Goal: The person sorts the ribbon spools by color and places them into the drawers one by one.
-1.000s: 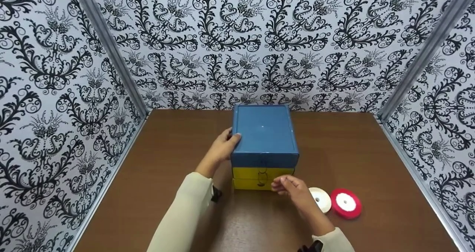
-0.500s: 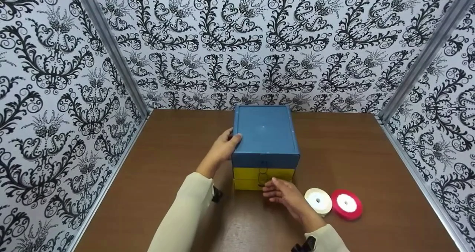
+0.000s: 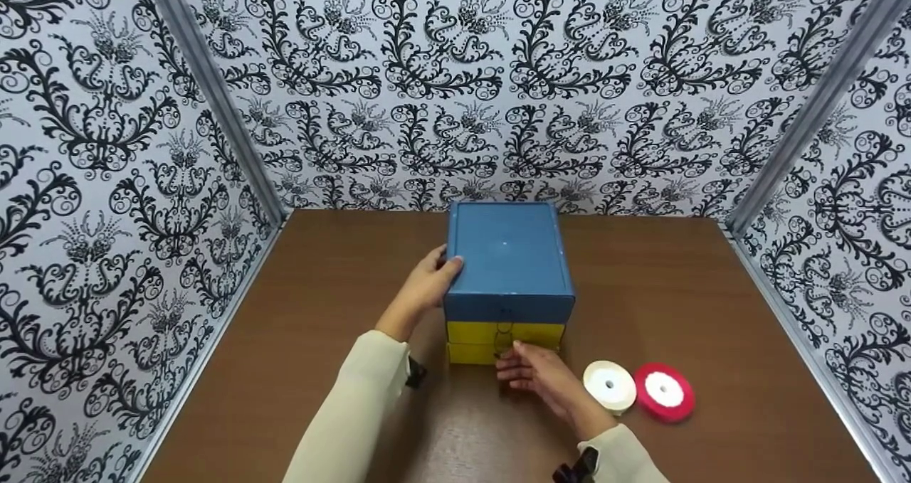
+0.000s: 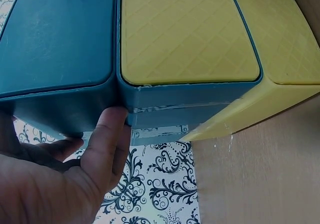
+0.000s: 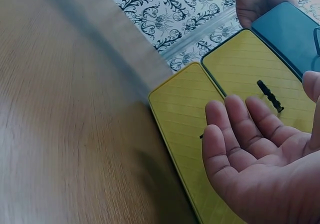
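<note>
A small drawer unit (image 3: 507, 248) stands mid-table, with a blue top and blue upper front over two yellow drawer fronts (image 3: 466, 332). Dark loop pulls (image 3: 504, 326) hang on its front. My left hand (image 3: 425, 284) rests on the unit's left side, thumb at the top edge; in the left wrist view its fingers (image 4: 107, 134) press against the blue side wall. Just before the lowest yellow front (image 5: 175, 99) is my right hand (image 3: 544, 378), palm up and fingers loosely bent in the right wrist view. Its fingertips overlap the lowest front there, hiding most of that pull.
To the right of my right hand, a cream ribbon roll (image 3: 620, 392) and a red ribbon roll (image 3: 667, 401) lie side by side on the brown table (image 3: 320, 277). Patterned walls (image 3: 455, 99) with grey corner posts (image 3: 213, 92) enclose the table at the back and sides.
My right hand has moved left and slightly down across the yellow fronts, its fingers loosening from a closer bunch and turning palm-up. My left hand and the drawer unit stay put.
</note>
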Demonstrator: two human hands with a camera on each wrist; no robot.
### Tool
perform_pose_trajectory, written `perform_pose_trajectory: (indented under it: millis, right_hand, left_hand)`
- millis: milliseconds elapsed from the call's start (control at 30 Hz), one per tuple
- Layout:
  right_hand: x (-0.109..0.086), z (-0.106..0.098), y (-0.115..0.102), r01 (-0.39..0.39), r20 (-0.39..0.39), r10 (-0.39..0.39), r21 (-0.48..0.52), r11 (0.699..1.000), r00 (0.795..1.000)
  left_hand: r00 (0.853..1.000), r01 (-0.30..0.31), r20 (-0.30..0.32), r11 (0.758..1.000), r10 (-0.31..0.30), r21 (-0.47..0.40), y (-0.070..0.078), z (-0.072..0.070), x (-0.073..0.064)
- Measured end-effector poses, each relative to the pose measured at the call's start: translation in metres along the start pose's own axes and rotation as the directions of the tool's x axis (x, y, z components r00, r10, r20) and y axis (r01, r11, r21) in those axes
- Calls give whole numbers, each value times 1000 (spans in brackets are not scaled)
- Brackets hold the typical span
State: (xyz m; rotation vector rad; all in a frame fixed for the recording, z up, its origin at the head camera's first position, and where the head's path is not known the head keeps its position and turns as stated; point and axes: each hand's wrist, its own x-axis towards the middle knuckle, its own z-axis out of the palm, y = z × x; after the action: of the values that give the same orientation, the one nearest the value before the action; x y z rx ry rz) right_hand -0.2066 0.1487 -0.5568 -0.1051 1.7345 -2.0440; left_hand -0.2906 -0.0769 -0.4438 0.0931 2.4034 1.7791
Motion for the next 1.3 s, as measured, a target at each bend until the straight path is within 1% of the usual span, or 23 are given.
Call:
perform_pose_trajectory:
  millis: [233, 467, 533, 767, 900, 1067, 1133, 1233, 1300]
  right_hand:
    - [4, 2, 3, -1, 74, -4, 60, 998, 997]
    - [9, 2, 3, 23, 156, -36, 85, 996, 987]
    - [11, 2, 3, 20, 174, -37, 102, 995, 984]
    - [17, 4, 2, -16, 211, -20, 167, 986, 977]
    - [20, 5, 1, -23, 228, -25, 208, 978, 973]
    - [23, 6, 0, -43, 251, -29, 277, 960, 967]
    - [24, 6, 0, -50, 245, -22, 284, 957, 969]
    - [26, 7, 1, -42, 234, -20, 257, 966, 972]
    - [27, 8, 2, -32, 236, -27, 242, 970, 971]
  left_hand:
    - [1000, 5, 1, 1000, -5, 6, 1, 0, 0]
    - [1000, 16, 16, 1000, -16, -11, 0, 0, -2]
    - [1000, 21, 14, 1000, -21, -9, -1, 0, -2]
    - [999, 39, 7, 999, -39, -11, 0, 1, -2]
    - [999, 35, 3, 999, -35, -4, 0, 1, -2]
    - [1000, 23, 8, 1000, -23, 1, 1, 0, -2]
    - [1000, 23, 7, 1000, -23, 4, 2, 0, -2]
    - [1000, 24, 2, 1000, -24, 6, 1, 0, -2]
    - [1000, 30, 8, 999, -30, -15, 0, 0, -1]
